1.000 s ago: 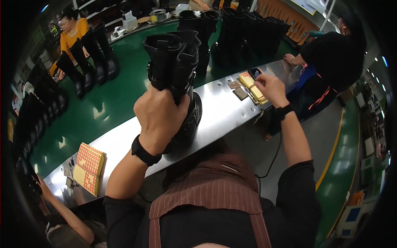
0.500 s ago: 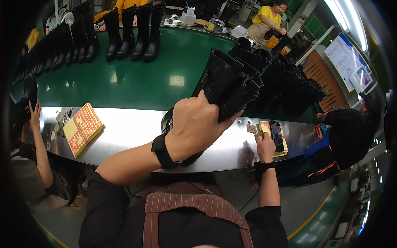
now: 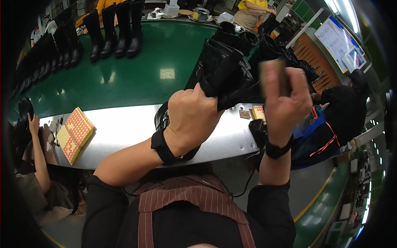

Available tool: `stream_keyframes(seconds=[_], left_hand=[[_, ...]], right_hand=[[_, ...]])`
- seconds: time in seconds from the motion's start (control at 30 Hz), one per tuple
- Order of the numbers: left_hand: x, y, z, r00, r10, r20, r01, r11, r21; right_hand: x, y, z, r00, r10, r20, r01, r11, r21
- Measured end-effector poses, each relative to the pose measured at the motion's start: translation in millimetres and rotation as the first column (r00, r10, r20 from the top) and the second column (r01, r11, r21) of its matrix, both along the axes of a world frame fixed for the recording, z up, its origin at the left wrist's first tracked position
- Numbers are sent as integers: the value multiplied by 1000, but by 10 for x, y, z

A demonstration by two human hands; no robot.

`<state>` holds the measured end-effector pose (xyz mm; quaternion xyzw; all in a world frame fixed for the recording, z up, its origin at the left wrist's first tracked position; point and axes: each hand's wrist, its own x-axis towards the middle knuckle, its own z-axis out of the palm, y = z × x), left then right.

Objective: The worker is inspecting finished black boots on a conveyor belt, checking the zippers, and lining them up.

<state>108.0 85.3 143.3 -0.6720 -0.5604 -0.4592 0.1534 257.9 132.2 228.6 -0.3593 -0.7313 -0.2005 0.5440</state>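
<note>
My left hand (image 3: 192,113) is closed around the shaft of a black leather boot (image 3: 223,66), which tilts over the metal edge strip. Part of the boot, with a buckle, shows beneath my wrist; much of it is hidden. My right hand (image 3: 289,103) is raised at the right of the boot's top, its fingers pinching a small brown block (image 3: 283,74) blurred by motion. I cannot tell whether the block touches the boot. Below, a flat brown piece (image 3: 245,114) lies on the metal beside a yellow paper stack (image 3: 258,111), partly hidden by my right hand.
A green tabletop (image 3: 136,82) with a metal strip (image 3: 120,128) spans the front. Black boots stand at the far left (image 3: 134,33) and right (image 3: 269,45). A patterned paper stack (image 3: 75,136) lies left, beside small tools (image 3: 56,126). Co-workers are on both sides and across.
My right hand has lifted from the right paper stack up to the boot's top, carrying the brown block. My left hand keeps its hold on the boot. The view has shifted slightly.
</note>
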Motion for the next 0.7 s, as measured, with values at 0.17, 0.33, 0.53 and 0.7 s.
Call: stream_keyframes(seconds=[0.17,0.33,0.53,0.7], left_hand=[[-43,-19,-7,1000,4,-23,-3,999,51],[-55,-17,-19,1000,23,16,-23,1000,13],[-48,-19,-39,999,5,-47,-4,999,38],[-69,-51,-71,997,78,-15,-76,994,84]], right_hand=[[76,-106,-45,881,377,-287,-403,915,-35],[58,-38,-103,998,-36,-45,38,999,38],[-109,-205,-74,928,329,175,-314,943,-107],[68,-28,8,918,-75,-389,-18,973,-231]])
